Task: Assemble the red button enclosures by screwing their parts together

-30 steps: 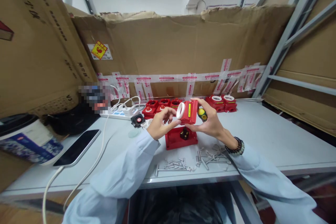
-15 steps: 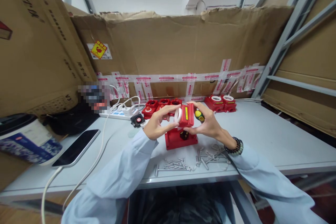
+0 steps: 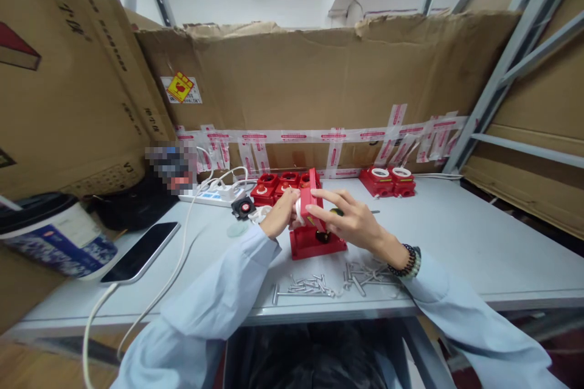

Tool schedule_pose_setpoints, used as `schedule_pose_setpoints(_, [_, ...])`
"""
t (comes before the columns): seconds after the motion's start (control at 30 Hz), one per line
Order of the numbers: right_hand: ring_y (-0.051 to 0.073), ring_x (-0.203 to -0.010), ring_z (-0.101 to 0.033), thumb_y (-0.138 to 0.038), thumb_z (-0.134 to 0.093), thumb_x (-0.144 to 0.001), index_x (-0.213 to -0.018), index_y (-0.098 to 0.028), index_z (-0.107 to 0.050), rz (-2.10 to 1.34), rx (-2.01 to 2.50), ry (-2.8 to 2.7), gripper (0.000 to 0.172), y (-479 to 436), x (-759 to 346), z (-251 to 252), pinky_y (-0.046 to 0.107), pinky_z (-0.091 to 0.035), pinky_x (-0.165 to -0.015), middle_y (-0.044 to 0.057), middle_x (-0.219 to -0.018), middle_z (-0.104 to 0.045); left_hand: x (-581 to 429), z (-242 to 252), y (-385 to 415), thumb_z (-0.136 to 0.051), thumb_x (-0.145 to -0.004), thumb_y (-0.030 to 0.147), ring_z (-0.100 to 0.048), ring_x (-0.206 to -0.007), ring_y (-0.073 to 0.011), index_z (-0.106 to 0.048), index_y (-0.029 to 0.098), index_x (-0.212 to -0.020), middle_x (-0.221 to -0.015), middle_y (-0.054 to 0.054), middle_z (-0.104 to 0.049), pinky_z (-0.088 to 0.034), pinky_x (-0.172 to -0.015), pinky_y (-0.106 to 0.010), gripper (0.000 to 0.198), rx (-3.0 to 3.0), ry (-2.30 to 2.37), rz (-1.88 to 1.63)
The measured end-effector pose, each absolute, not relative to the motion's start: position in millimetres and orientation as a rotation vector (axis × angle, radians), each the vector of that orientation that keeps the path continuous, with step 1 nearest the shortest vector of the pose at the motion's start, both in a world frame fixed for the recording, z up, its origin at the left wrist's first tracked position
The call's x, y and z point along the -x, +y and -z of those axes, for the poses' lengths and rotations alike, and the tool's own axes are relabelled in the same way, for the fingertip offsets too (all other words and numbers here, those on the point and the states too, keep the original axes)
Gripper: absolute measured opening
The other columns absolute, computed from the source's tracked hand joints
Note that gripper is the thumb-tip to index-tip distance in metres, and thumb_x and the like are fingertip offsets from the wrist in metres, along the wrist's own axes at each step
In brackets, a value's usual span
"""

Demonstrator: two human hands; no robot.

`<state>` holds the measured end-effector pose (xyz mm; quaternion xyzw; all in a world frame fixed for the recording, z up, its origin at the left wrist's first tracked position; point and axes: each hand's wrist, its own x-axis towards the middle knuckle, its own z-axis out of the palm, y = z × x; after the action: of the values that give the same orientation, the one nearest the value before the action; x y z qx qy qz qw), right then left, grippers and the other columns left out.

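Note:
Above the middle of the table my left hand (image 3: 283, 214) grips a red box-shaped housing (image 3: 312, 199) by its left side, beside its white ring (image 3: 298, 211). My right hand (image 3: 358, 219) has its fingers stretched across the housing's right side; its thumb is partly hidden. The housing is tilted, with its ring facing left. Beneath it lies a larger red base (image 3: 314, 249) with a black part (image 3: 322, 236) on it. A green and yellow tool handle (image 3: 336, 211) shows partly behind my right fingers. Silver screws (image 3: 308, 284) lie in front of the base.
Several red housings (image 3: 264, 189) stand at the back, and two with white rings (image 3: 380, 182) stand to the right. A power strip (image 3: 214, 194), a black fan-like part (image 3: 243, 208), a phone (image 3: 141, 252) and a bucket (image 3: 55, 237) are on the left. Cardboard (image 3: 283, 85) walls the back.
The housing has turned, its yellow label now mostly out of sight. My left fingers have closed in at the ring side, and my right fingers have moved across the housing. The view has shifted slightly.

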<state>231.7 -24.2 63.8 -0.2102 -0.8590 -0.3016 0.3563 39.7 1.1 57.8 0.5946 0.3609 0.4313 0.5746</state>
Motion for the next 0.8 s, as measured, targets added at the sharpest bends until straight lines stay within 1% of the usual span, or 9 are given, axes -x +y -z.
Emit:
schedule_pose_setpoints(0.1, [0.020, -0.100, -0.051, -0.003, -0.048, -0.077, -0.126, -0.028, -0.045, 0.793, 0.520, -2.213, 0.055, -23.8, -229.0, -62.2, 0.025, -0.050, -0.054, 0.006, -0.129, -0.051, -38.5, -61.7, 0.9, -0.025, -0.083, 0.064, -0.036, -0.031, -0.0077, -0.044, 0.017, -0.067, -0.041, 0.003, -0.044, -0.020, -0.033, -0.017, 0.053, -1.308, 1.007, -0.752])
schedule_pose_setpoints(0.2, [0.021, -0.100, -0.053, -0.008, -0.054, -0.075, -0.127, -0.025, -0.043, 0.645, 0.564, -2.201, 0.056, -23.5, -228.0, -63.0, 0.028, -0.053, -0.060, 0.009, -0.126, -0.053, -35.4, -62.7, -5.0, -0.013, -0.084, 0.066, -0.045, -0.036, -0.0116, -0.052, 0.014, -0.072, -0.046, -0.002, -0.052, -0.027, -0.034, -0.020, 0.066, -1.534, 1.144, -0.806])
schedule_pose_setpoints(0.23, [0.022, -0.101, -0.054, -0.011, -0.056, -0.074, -0.127, -0.024, -0.042, 0.580, 0.593, -2.192, 0.056, -23.3, -228.4, -63.7, 0.031, -0.054, -0.064, 0.010, -0.125, -0.053, -34.3, -62.2, -7.6, -0.016, -0.085, 0.066, -0.052, -0.044, -0.0138, -0.054, 0.013, -0.081, -0.057, -0.005, -0.059, -0.032, -0.037, -0.021, 0.065, -1.660, 1.133, -0.930])
schedule_pose_setpoints(0.3, [0.024, -0.106, -0.053, -0.018, -0.060, -0.074, -0.129, -0.023, -0.040, 0.459, 0.650, -2.161, 0.059, -22.6, -230.5, -65.2, 0.036, -0.055, -0.073, 0.011, -0.125, -0.052, -32.1, -60.8, -12.5, -0.033, -0.087, 0.059, -0.062, -0.077, -0.0190, -0.051, 0.015, -0.107, -0.094, -0.010, -0.064, -0.046, -0.054, -0.025, 0.051, -1.922, 0.977, -1.194])
schedule_pose_setpoints(0.37, [0.025, -0.111, -0.051, -0.023, -0.063, -0.072, -0.130, -0.022, -0.039, 0.367, 0.674, -2.117, 0.062, -21.5, -233.8, -66.9, 0.039, -0.052, -0.083, 0.012, -0.124, -0.052, -30.1, -60.3, -15.6, -0.051, -0.083, 0.045, -0.052, -0.110, -0.0240, -0.040, 0.020, -0.125, -0.129, -0.012, -0.048, -0.048, -0.079, -0.032, 0.050, -2.148, 0.734, -1.286])
schedule_pose_setpoints(0.43, [0.025, -0.113, -0.050, -0.026, -0.065, -0.071, -0.130, -0.021, -0.038, 0.317, 0.678, -2.080, 0.065, -20.5, -236.8, -68.6, 0.041, -0.049, -0.089, 0.012, -0.123, -0.052, -27.7, -61.7, -16.2, -0.059, -0.080, 0.033, -0.041, -0.123, -0.0276, -0.036, 0.022, -0.133, -0.141, -0.012, -0.035, -0.044, -0.090, -0.036, 0.059, -2.280, 0.574, -1.242])
schedule_pose_setpoints(0.6, [0.026, -0.110, -0.053, -0.031, -0.070, -0.068, -0.130, -0.023, -0.038, 0.281, 0.675, -2.071, 0.071, -19.7, -239.0, -71.6, 0.046, -0.044, -0.095, 0.010, -0.120, -0.056, -22.2, -67.7, -14.3, -0.057, -0.080, 0.021, -0.050, -0.112, -0.0250, -0.040, 0.023, -0.134, -0.133, -0.012, -0.044, -0.047, -0.079, -0.030, 0.056, -2.303, 0.602, -1.222])
schedule_pose_setpoints(0.7, [0.026, -0.112, -0.052, -0.029, -0.067, -0.071, -0.132, -0.023, -0.036, 0.311, 0.650, -2.102, 0.069, -19.9, -238.2, -70.9, 0.046, -0.045, -0.094, 0.011, -0.122, -0.055, -24.6, -65.7, -13.1, -0.058, -0.081, 0.026, -0.057, -0.095, -0.0200, -0.042, 0.020, -0.133, -0.122, -0.012, -0.053, -0.047, -0.072, -0.028, 0.055, -2.218, 0.718, -1.218])
schedule_pose_setpoints(0.8, [0.025, -0.111, -0.052, -0.022, -0.064, -0.074, -0.133, -0.026, -0.035, 0.396, 0.649, -2.135, 0.066, -20.1, -238.6, -68.9, 0.042, -0.050, -0.087, 0.010, -0.125, -0.053, -28.3, -60.6, -7.3, -0.053, -0.083, 0.037, -0.058, -0.077, -0.0154, -0.050, 0.015, -0.123, -0.099, -0.009, -0.062, -0.046, -0.065, -0.026, 0.046, -2.029, 0.829, -1.258])
